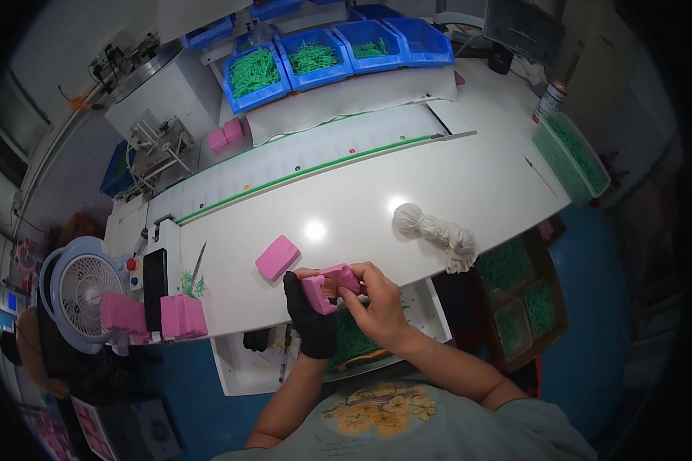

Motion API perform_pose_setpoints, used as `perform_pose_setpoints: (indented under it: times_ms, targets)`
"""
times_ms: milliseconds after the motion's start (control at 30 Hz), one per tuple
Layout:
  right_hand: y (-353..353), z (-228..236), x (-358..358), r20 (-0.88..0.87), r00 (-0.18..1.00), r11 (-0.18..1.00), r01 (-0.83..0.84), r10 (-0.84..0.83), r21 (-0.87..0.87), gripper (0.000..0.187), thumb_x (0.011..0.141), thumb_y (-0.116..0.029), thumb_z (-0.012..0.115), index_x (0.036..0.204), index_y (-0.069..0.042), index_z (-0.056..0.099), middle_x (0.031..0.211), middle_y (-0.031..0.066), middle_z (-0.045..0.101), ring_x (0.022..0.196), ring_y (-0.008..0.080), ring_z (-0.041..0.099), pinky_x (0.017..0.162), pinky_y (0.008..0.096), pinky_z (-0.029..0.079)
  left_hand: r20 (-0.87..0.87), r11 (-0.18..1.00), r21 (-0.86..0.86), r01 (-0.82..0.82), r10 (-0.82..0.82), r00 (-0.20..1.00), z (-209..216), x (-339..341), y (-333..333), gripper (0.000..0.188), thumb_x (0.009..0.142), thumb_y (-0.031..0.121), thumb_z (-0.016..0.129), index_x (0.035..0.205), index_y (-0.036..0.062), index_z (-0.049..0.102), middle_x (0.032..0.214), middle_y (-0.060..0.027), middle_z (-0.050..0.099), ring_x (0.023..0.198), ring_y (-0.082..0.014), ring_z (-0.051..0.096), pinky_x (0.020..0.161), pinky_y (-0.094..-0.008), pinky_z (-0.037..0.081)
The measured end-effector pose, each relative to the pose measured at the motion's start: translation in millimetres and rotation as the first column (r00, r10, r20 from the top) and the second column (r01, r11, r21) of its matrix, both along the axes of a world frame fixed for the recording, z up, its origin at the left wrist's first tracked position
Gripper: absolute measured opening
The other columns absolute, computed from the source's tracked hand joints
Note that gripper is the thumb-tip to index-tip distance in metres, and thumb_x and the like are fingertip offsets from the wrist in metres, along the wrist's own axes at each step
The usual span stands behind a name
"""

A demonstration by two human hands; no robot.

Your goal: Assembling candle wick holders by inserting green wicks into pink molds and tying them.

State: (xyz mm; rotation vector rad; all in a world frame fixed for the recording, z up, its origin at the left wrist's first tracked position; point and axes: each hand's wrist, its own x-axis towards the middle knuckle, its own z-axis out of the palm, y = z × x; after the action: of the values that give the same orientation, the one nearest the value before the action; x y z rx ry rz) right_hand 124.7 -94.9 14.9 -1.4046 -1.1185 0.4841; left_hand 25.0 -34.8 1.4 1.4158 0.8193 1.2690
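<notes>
Flowered shirt (430, 426) below; pink piece (317, 296) between left grip (309, 326) and right grip (380, 306), both clasping it

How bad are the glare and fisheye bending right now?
Head view: two glare spots on the white tabletop, one near the cloth bundle, neither on the held pink piece; head view: the row of blue bins looks bowed, corners fall to black; head view: the left hand, gloved black, shows little detail.

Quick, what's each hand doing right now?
Left hand, black-gloved: closed on a hollowed pink piece.
Right hand, bare: fingers closed on its right side.
</notes>
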Motion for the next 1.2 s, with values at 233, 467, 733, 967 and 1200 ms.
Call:
perform_pose_setpoints:
  times_ms: [233, 467, 733, 967, 1200]
  targets:
    - [3, 1, 1, -0.435, 0.885, 0.986, -0.147, 0.167, 0.08, 0.024, 0.092, -0.007, 0.062, 0.112, 0.004, 0.057, 0.095, 0.0123, 0.065, 0.083, 0.0162, 0.067, 0.072, 0.0286, 0.057, 0.071, 0.989, -0.101, -0.106, 0.113, 0.991, 1, 5, 2, 0.019, 0.085, 0.001, 0.06, 0.098, 0.0075, 0.049, 0.093, -0.0004, 0.046, 0.085, -0.0088, 0.048, 0.075, -0.0242, 0.044]
    - [4, 1, -4, -0.198, 0.98, 0.999, 0.025, -0.015, 0.048, 0.026, 0.095, -0.009, 0.059, 0.116, 0.006, 0.056, 0.099, 0.0109, 0.063, 0.085, 0.0132, 0.066, 0.073, 0.0276, 0.057, 0.003, 0.995, -0.043, -0.091, 0.091, 0.996, 4, 8, -5, 0.027, 0.084, 0.001, 0.06, 0.107, 0.0048, 0.048, 0.099, -0.0022, 0.049, 0.09, -0.0119, 0.051, 0.082, -0.0275, 0.046]
    - [-10, 28, 46, -0.026, 0.957, 0.944, -0.289, 0.288, -0.16, 0.026, 0.092, 0.0, 0.053, 0.116, 0.003, 0.062, 0.101, 0.0085, 0.064, 0.089, 0.0133, 0.063, 0.073, 0.0268, 0.055, 0.037, 0.853, -0.236, 0.465, -0.47, 0.882, 27, -22, 5, 0.053, 0.087, 0.008, 0.068, 0.134, 0.0004, 0.044, 0.114, -0.011, 0.06, 0.106, -0.0165, 0.057, 0.089, -0.0303, 0.048]
    - [-18, 31, 21, -0.01, 0.984, 0.984, -0.179, 0.179, -0.026, 0.027, 0.086, -0.014, 0.069, 0.108, 0.0, 0.064, 0.091, 0.0131, 0.063, 0.079, 0.0239, 0.064, 0.07, 0.0326, 0.053, 0.01, 0.905, -0.22, 0.364, -0.371, 0.929, 27, -28, 3, 0.023, 0.091, 0.006, 0.062, 0.113, -0.0005, 0.058, 0.102, -0.0048, 0.063, 0.094, -0.0123, 0.059, 0.083, -0.0266, 0.049]
    - [-14, 22, 25, 0.193, 0.963, 0.972, -0.212, 0.19, 0.1, 0.024, 0.082, -0.006, 0.072, 0.104, -0.002, 0.063, 0.088, 0.01, 0.062, 0.074, 0.0227, 0.061, 0.066, 0.0322, 0.051, 0.286, 0.826, -0.263, 0.498, -0.427, 0.858, 13, -32, 0, 0.02, 0.091, 0.007, 0.064, 0.11, 0.001, 0.06, 0.102, -0.0035, 0.063, 0.096, -0.012, 0.058, 0.087, -0.0281, 0.047]
